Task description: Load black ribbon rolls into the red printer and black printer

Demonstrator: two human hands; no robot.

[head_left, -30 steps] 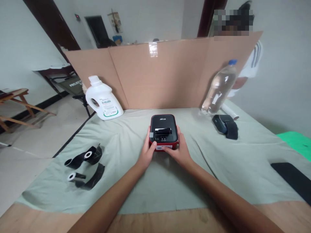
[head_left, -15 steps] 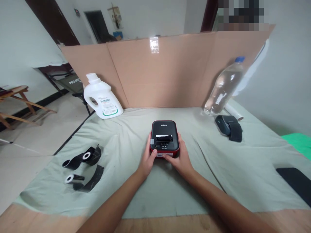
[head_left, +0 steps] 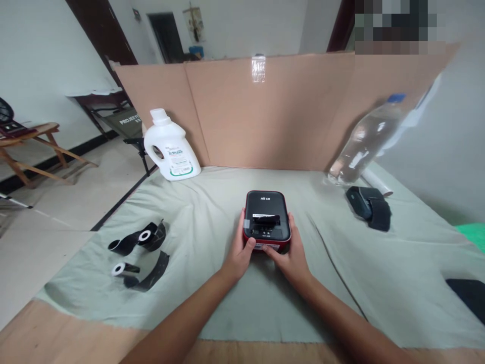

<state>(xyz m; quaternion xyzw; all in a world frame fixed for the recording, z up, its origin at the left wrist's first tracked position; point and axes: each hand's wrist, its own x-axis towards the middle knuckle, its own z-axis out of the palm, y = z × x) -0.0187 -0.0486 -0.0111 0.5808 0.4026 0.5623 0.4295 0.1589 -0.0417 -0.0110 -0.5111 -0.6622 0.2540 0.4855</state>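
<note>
A small red and black label printer sits on the pale green cloth in the middle of the table. My left hand grips its left side, thumb on the front edge. My right hand grips its right side, fingers curled along the front. Two black ribbon rolls with white cores lie on the cloth at the left, partly unwound.
A white detergent jug stands back left and a clear water bottle back right, before a cardboard screen. A black device lies near the bottle. A dark flat object is at the right edge. A person stands behind the screen.
The view has shifted slightly left and down. Both hands stay on the printer, which has barely moved on the cloth.
</note>
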